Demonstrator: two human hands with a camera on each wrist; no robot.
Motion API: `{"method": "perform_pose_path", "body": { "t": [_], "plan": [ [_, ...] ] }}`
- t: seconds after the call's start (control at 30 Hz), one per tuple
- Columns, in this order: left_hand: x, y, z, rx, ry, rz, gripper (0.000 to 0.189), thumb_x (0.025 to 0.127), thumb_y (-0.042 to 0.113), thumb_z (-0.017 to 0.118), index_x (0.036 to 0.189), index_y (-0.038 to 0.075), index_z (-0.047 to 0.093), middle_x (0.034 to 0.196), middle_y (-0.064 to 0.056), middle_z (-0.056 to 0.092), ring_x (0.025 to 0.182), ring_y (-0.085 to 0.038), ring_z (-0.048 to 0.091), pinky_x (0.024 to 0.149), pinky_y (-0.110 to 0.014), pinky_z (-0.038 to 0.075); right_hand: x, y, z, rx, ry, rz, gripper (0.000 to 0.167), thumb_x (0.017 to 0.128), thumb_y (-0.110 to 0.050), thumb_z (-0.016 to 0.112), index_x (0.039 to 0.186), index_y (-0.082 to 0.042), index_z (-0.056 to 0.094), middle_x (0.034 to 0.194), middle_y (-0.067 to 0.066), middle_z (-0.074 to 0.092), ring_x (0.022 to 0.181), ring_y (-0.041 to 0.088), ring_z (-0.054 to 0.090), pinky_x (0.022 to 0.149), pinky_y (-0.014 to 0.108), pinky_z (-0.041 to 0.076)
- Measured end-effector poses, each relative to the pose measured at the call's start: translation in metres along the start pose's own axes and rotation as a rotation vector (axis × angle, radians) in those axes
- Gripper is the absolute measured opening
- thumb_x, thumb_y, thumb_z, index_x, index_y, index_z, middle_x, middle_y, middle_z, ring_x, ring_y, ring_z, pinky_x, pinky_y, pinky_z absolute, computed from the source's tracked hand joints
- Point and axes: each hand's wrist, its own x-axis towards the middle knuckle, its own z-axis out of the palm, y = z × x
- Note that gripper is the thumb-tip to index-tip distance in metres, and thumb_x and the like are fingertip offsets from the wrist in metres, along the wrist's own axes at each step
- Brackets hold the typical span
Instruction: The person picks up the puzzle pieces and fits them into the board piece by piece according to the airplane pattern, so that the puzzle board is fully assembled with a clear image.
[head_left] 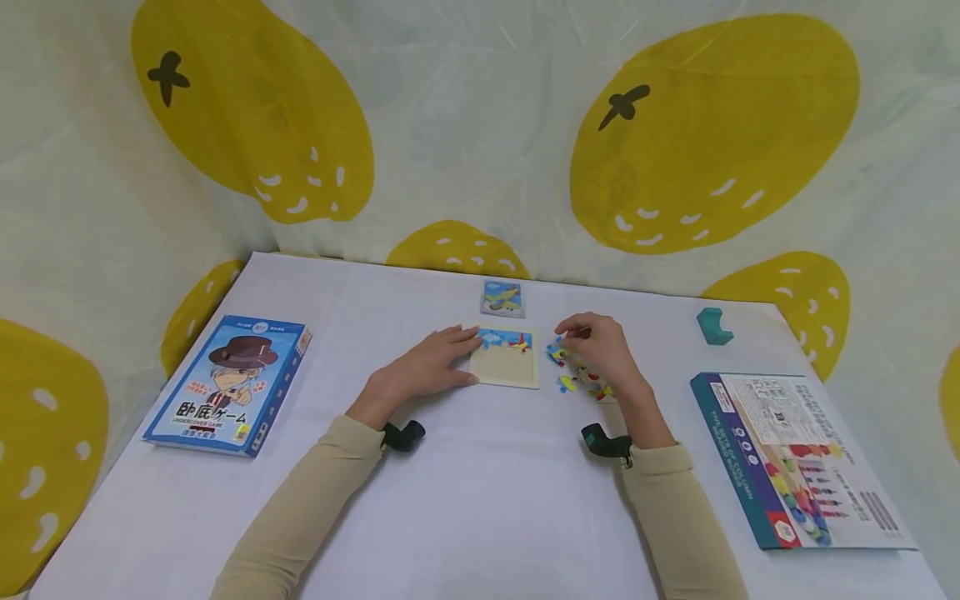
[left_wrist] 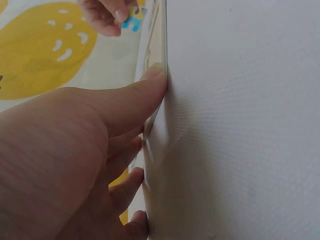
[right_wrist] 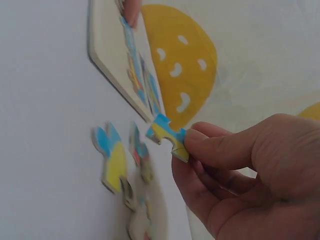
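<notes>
Left hand (head_left: 423,362), fingers apart, touches puzzle board (head_left: 506,367) toward far edge of tabletop (head_left: 502,500), likely steadying it; right hand (head_left: 602,348) pinches blue-yellow piece (right_wrist: 172,135), presumably keeping it visible.

The light in here is soft and a touch dim, spread evenly over the white table (head_left: 487,500), with a faint sheen on the creased backdrop (head_left: 465,125). Beside the left hand (left_wrist: 70,157) a grey shadow pools across that same white. Seen from the right wrist, the pinched puzzle piece (right_wrist: 172,136) looks fairly crisp, while the loose pieces (right_wrist: 116,167) nearby blur (I find myself squinting).
</notes>
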Motion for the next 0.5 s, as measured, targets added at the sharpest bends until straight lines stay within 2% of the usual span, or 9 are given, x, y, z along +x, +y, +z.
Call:
{"method": "perform_pose_path", "body": {
  "t": [0.23,0.4,0.5],
  "plan": [
    [0.000,0.000,0.000,0.001,-0.003,-0.008,0.073,0.096,0.046,0.062,0.157,0.021,0.030,0.166,0.006,0.022,0.157,-0.020,0.011,0.128,-0.042,0.011,0.004,-0.012,0.025,0.036,0.022,-0.032,0.018,0.090,-0.002,0.067,0.106,-0.004,0.075,0.104,0.014,0.066,0.095,0.027,0.062,0.074,0.027,0.051],
    [0.000,0.000,0.000,-0.004,-0.001,-0.008,0.073,0.096,0.047,0.061,0.157,0.021,0.031,0.167,0.005,0.022,0.157,-0.021,0.011,0.128,-0.043,0.011,0.005,-0.023,0.047,0.037,0.082,-0.098,0.017,0.088,0.000,0.067,0.102,-0.005,0.076,0.100,0.012,0.065,0.097,0.027,0.065,0.086,0.038,0.055],
    [0.000,0.001,-0.001,0.000,0.002,-0.007,0.073,0.096,0.048,0.061,0.157,0.021,0.031,0.166,0.006,0.022,0.157,-0.021,0.012,0.128,-0.044,0.011,0.005,-0.028,0.058,0.026,0.093,-0.130,0.016,0.088,0.001,0.068,0.101,-0.005,0.077,0.096,0.010,0.063,0.093,0.025,0.063,0.088,0.039,0.056]
  ]
}}
